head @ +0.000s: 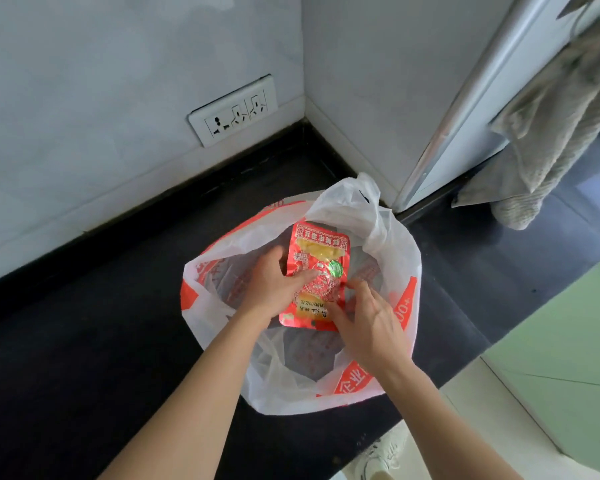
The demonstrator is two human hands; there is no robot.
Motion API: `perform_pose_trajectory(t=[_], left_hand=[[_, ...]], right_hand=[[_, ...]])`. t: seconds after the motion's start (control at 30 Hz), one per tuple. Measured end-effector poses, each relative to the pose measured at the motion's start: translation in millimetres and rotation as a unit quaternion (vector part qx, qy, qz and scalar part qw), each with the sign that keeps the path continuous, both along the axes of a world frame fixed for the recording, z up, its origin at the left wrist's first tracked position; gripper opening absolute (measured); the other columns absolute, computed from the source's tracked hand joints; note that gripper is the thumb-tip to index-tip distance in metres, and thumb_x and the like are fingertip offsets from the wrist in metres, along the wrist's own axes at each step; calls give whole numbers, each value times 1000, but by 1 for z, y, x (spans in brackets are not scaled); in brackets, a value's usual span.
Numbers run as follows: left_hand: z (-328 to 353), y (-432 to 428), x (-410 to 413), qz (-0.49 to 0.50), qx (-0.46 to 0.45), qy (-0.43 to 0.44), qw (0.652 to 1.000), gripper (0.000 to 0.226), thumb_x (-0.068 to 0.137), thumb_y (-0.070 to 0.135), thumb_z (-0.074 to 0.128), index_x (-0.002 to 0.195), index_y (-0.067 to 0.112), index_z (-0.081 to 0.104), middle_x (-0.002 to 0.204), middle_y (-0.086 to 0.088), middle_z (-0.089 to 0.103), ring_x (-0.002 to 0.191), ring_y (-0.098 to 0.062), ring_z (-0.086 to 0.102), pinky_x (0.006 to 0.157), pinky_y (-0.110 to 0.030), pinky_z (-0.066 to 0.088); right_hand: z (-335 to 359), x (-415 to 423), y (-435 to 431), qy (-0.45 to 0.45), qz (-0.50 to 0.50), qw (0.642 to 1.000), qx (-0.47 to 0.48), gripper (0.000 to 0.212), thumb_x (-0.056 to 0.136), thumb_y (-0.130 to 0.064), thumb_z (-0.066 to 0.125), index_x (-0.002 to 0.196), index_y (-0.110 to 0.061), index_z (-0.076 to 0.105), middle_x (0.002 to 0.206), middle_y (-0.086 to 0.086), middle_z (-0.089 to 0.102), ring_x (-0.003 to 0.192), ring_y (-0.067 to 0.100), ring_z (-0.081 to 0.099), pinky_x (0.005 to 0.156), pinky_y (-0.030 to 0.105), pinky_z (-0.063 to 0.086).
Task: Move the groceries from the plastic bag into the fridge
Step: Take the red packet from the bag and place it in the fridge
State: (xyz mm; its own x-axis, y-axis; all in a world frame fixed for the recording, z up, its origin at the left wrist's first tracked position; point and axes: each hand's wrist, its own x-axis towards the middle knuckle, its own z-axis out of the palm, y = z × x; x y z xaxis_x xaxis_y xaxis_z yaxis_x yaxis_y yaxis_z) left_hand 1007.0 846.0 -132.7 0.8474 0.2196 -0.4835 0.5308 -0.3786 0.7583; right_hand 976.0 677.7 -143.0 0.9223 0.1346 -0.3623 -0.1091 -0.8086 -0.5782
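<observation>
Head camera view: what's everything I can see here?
white plastic bag with orange-red print: one, white and orange-red, open on the black glossy surface.
red foil food packet with yellow window: one, red and yellow, in the bag's mouth.
black glossy surface: one, black, beneath the bag.
white wall socket panel: one, white, low on the wall.
grey knitted towel: one, grey, hanging upper right.
white shoe: one, white, bottom edge.
left grip: one, bare hand, holding the packet's left edge.
right grip: one, bare hand, holding its lower right corner.

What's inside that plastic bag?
A red packet of yellow food, gripped by the left hand and right hand. Beneath it reddish packs show dimly in the plastic bag; hands and packet hide the rest.
</observation>
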Motion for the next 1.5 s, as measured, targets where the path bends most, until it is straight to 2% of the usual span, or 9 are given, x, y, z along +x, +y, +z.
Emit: perform_pose_trajectory(t=[0.1, 0.2, 0.37, 0.53, 0.73, 1.03, 1.3, 1.4, 1.5], left_hand=[[19, -13, -20, 37, -42, -13, 998, 29, 83, 36, 77, 107, 28, 62, 107, 7, 72, 91, -10, 71, 79, -36, 60], [41, -25, -37, 74, -94, -31, 992, 20, 83, 34, 77, 98, 32, 64, 100, 10, 74, 88, -9, 72, 81, -37, 60], [66, -46, -63, 91, -135, -55, 985, 31, 81, 43, 74, 108, 32, 64, 104, 11, 73, 95, -9, 71, 83, -35, 59], [85, -57, -84, 93, -145, -71, 982, 47, 72, 57, 70, 112, 33, 63, 107, 13, 72, 97, -9, 70, 88, -39, 58], [101, -63, -97, 125, -153, -86, 977, 45, 73, 55, 71, 112, 34, 62, 105, 15, 72, 96, -9, 70, 91, -43, 57], [120, -70, -104, 268, -143, -118, 946, 38, 84, 41, 73, 119, 31, 61, 113, 11, 69, 103, -11, 67, 95, -43, 54], [128, -99, -145, 435, -141, -127, 880, 32, 83, 39, 75, 113, 32, 65, 108, 9, 73, 99, -14, 71, 89, -44, 57], [124, -113, -175, 495, -122, -152, 847, 29, 83, 37, 76, 110, 33, 65, 102, 12, 74, 92, -9, 73, 77, -33, 60], [123, -129, -213, 560, -91, -170, 806, 23, 85, 36, 75, 106, 34, 66, 97, 14, 75, 85, -4, 73, 62, -21, 58]], right_hand=[[20, -9, -17, 37, -10, 997, 72, 53, 94, -58, 46, 140, -34, 38, 118, -16, 61, 102, 11, 69, 94, 36, 57], [42, -21, -35, 55, -24, 988, 146, 42, 89, -59, 45, 127, -41, 46, 104, -29, 59, 86, 0, 69, 89, 30, 58], [76, -40, -57, 72, -67, 966, 238, 15, 96, -42, 54, 110, -36, 55, 103, -18, 70, 85, 1, 75, 69, 22, 62], [98, -58, -68, 73, -87, 957, 268, 15, 98, -37, 55, 108, -26, 57, 107, -6, 75, 87, 9, 76, 73, 32, 64], [111, -61, -68, 86, -104, 945, 298, 20, 97, -36, 59, 104, -18, 61, 102, -4, 78, 84, 15, 78, 75, 39, 65], [124, -25, -64, 108, 34, 949, 295, 17, 99, -34, 58, 102, -18, 62, 101, -7, 77, 84, 11, 77, 76, 30, 64], [127, -11, -65, 123, 209, 929, 279, 10, 99, -33, 59, 97, -23, 61, 100, -8, 76, 83, 5, 75, 73, 22, 62], [122, -22, -62, 138, 282, 906, 282, 10, 99, -28, 61, 92, -21, 61, 91, -8, 77, 77, 6, 76, 61, 16, 56], [117, -41, -55, 144, 356, 883, 270, 12, 98, -26, 63, 89, -18, 62, 77, -2, 76, 64, 10, 72, 56, 22, 53]])
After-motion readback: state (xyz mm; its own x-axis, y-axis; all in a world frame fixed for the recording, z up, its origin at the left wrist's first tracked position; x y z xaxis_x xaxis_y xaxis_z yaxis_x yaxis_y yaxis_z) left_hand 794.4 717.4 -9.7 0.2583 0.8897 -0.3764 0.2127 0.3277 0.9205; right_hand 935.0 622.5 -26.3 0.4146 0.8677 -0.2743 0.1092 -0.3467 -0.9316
